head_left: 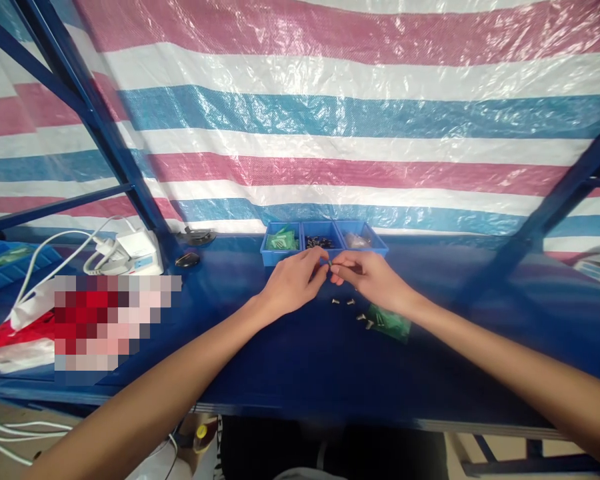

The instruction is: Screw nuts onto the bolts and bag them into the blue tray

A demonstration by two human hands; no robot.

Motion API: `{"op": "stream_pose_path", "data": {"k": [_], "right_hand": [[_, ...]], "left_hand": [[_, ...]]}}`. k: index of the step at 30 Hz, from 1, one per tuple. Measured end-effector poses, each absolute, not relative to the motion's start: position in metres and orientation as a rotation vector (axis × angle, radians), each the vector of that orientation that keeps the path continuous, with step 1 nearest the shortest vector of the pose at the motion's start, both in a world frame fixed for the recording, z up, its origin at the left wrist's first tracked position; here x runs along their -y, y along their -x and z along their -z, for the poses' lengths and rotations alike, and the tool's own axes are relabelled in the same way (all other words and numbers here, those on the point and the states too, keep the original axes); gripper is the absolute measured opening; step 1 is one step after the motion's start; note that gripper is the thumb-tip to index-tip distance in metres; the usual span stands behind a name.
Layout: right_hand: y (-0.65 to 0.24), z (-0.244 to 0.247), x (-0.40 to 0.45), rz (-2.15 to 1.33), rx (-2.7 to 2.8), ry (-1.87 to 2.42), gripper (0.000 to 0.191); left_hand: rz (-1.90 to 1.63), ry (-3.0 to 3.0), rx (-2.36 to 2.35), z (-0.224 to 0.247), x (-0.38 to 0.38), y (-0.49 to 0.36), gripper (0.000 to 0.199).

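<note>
My left hand (296,280) and my right hand (364,272) meet just in front of the blue bins, with fingertips pinched close together. A tiny thing between them is too small and too covered to name. Several small screws (351,302) lie loose on the blue table (280,360) below my right hand. Beside them, partly under my right forearm, is a green plastic bag (393,325) with screws showing in it. Behind my hands stand three joined bins: the left bin (266,256) with green bags, the middle with small dark parts, the right with a clear bag.
At the left are a white power strip (147,257) with cables, a black mouse-like object (187,259), a red and white package (25,333) partly pixelated, and a blue tray (45,261). Blue metal posts (105,140) and a striped plastic sheet (355,113) stand at the back.
</note>
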State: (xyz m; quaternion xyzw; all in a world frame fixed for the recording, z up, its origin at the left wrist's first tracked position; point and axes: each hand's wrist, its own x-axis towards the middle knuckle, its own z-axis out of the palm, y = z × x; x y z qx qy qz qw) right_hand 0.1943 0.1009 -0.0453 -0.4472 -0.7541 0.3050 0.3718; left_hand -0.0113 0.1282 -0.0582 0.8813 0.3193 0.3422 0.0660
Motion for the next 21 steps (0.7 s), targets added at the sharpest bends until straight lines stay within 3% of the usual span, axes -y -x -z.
{"op": "stream_pose_path", "data": {"k": [9,14,21], "right_hand": [[-0.1902,0.0477,-0.0991,-0.618,1.896,1.181,0.034],[-0.1901,0.048,-0.0991,-0.609,1.929,1.067,0.014],[-0.1878,0.0504,-0.096,-0.452,1.992,1.076,0.01]], "left_hand": [[-0.991,-2.711,-0.841,0.0585,-0.1308,0.0102,0.02],[-0.966,-2.529,-0.892,0.059,-0.1337,0.0083,0.034],[-0.878,-2.501,-0.92,0.0581,-0.1343,0.009,0.049]]}}
